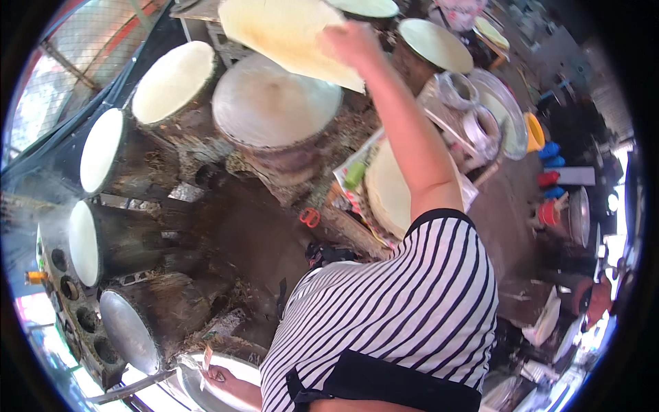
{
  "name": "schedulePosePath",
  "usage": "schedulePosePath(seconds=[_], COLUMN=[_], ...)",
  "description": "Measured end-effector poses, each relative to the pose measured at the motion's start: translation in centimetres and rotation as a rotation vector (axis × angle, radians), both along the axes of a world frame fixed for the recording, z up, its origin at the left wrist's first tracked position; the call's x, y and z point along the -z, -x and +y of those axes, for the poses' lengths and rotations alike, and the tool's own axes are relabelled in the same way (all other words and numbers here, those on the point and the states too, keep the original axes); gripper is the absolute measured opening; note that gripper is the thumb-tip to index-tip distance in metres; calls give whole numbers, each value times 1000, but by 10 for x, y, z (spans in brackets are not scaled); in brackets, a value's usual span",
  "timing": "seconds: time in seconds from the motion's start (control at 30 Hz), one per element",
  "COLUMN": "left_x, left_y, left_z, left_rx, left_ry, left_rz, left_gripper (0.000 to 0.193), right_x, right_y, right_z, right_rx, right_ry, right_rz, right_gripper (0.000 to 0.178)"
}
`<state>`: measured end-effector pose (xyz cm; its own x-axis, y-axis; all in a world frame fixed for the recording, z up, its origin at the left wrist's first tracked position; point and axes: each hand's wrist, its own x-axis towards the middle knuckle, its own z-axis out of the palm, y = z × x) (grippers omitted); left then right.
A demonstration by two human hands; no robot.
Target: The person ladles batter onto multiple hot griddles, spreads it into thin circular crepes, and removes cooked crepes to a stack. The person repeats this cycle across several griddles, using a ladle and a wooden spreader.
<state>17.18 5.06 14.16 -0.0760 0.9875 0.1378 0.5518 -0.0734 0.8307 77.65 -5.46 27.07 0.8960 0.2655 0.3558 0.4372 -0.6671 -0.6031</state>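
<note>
My right hand [350,49], a little blurred, grips the edge of a large, thin, round flatbread [281,31]. The pale sheet has light brown patches and hangs over the far part of a bare, grey round griddle [268,103]. Down at the lower left, my left hand [221,376] is closed on a small flat brownish piece [207,357], its exact kind unclear. That hand is over a round griddle [189,384] with a pale surface, partly hidden by my forearm. A stack of round flatbreads [388,189] lies beneath my right arm.
Several griddles on rough stoves curve round the left, pale-topped ones [171,82] and a bare grey one [130,329]. Plastic-wrapped containers [480,123] stand beyond my right arm. A red-orange object [310,218] lies near the stack. Holed blocks [88,319] line the left edge.
</note>
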Motion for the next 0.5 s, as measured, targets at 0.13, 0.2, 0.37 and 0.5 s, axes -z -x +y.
schedulePosePath(seconds=[0.13, 0.2, 0.37, 0.5], left_x=[-3, -5, 0, -20], left_y=[37, 56, 73, 34], left_z=[-22, -31, -46, -63], left_rx=[77, 116, 225, 213], left_ry=[55, 63, 48, 13], left_rz=[154, 255, 577, 506], left_gripper=[35, 35, 35, 33], right_x=[45, 66, 224, 343], right_y=[-15, 10, 100, 198], right_z=[-150, -223, -376, -441], right_rx=[-91, 41, 479, 780], right_ry=[-1020, -1187, -1339, -1472], right_rz=[435, 533, 636, 869], right_gripper=[26, 32, 36, 44])
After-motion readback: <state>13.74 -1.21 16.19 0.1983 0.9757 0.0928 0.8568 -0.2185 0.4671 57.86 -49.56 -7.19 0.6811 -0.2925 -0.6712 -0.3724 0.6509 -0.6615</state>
